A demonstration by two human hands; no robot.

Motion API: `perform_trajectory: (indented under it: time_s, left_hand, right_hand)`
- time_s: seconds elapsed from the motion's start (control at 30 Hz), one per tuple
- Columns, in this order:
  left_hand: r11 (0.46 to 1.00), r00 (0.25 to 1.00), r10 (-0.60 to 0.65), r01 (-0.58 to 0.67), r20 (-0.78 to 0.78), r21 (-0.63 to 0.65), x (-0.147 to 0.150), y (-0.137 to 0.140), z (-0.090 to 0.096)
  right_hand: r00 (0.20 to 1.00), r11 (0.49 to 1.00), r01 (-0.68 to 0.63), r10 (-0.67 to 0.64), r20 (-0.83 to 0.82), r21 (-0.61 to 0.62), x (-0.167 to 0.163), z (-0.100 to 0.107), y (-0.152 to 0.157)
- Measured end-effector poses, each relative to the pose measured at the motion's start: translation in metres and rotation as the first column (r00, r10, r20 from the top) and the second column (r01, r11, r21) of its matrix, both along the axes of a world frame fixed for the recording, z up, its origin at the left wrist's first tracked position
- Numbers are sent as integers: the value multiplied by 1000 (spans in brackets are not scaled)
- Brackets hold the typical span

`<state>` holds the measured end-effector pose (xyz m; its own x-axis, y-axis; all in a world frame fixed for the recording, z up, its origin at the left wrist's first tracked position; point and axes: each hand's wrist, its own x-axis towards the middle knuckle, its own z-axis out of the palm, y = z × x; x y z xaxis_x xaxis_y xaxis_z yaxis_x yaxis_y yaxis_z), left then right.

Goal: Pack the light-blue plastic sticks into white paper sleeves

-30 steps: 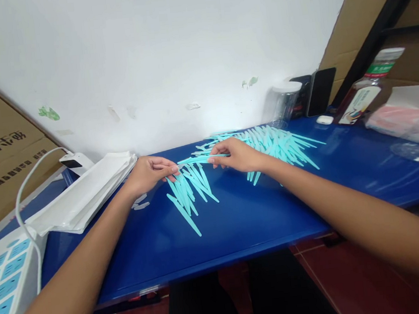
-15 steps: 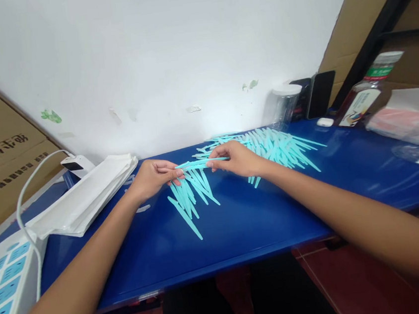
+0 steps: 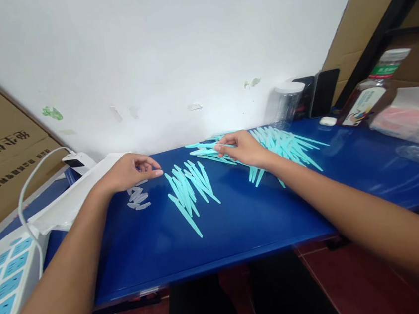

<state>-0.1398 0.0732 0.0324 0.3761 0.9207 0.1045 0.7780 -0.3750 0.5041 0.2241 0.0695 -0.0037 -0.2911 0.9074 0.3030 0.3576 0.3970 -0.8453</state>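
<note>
My right hand [image 3: 239, 148] pinches one or more slim turquoise eyebrow razors [image 3: 203, 151] between thumb and fingers, over the back of the table. Behind and to the right of it spreads a large heap of the same razors [image 3: 277, 145]. A smaller pile of razors [image 3: 188, 191] lies on the table between my hands. My left hand [image 3: 136, 168] hovers left of that pile, fingers loosely bent and thumb apart, with nothing visible in it. Several small clear plastic pieces [image 3: 137, 198] lie just below it.
The blue table [image 3: 240, 233] meets a white wall. At left are white paper sheets [image 3: 59, 207], a power strip [image 3: 5, 278] with a cable, and a cardboard box [image 3: 6, 143]. At right stand a clear lidded jar [image 3: 286, 106], a bottle [image 3: 374, 84] and a plastic bag [image 3: 411, 118].
My hands have moved apart. The left one has let go of the razor and drawn left, over the clear pieces; the right one has moved slightly right and back.
</note>
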Motion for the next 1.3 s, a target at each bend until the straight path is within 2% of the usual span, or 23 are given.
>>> perform_trajectory:
  time_s: [0.07, 0.2, 0.3, 0.4, 0.53, 0.67, 0.73, 0.83, 1.03, 1.3]
  left_hand:
    - [993, 994, -63, 53, -91, -107, -16, 2, 7]
    - [958, 964, -126, 56, -235, -283, -33, 1, 11]
    - [919, 952, -183, 77, -247, -386, -40, 0, 13]
    - [905, 949, -206, 93, -237, -416, -41, 1, 11]
    - [910, 972, -164, 83, -170, -405, -31, 2, 7]
    - [963, 992, -106, 87, -65, -254, -18, 3, 2]
    - [973, 997, -69, 73, 28, -219, -11, 3, 0]
    - [972, 982, -32, 74, 184, -224, -1, 1, -3]
    - [947, 908, -42, 169, 416, -273, 19, -5, -9]
    - [984, 922, 8, 62, 388, -166, 34, -11, -13]
  right_hand:
    - [999, 999, 37, -37, 15, -8, 4, 0, 4]
    - [998, 998, 59, -57, 38, -37, 4, 0, 5]
    - [997, 997, 64, -62, 49, -45, 2, 2, 1]
    - [995, 997, 67, -64, 73, -42, 2, 3, 0]
    - [994, 997, 68, -65, 93, -38, 3, -1, 2]
    - [995, 999, 42, -40, 89, -26, 4, -5, 5]
    - [996, 999, 12, -9, 92, -34, 4, -6, 5]
    - [993, 996, -58, 65, 103, -69, 3, -5, 2]
    - [980, 988, -142, 149, 129, -67, -2, -2, -6]
    - [985, 989, -142, 145, 96, -36, -5, 1, -9]
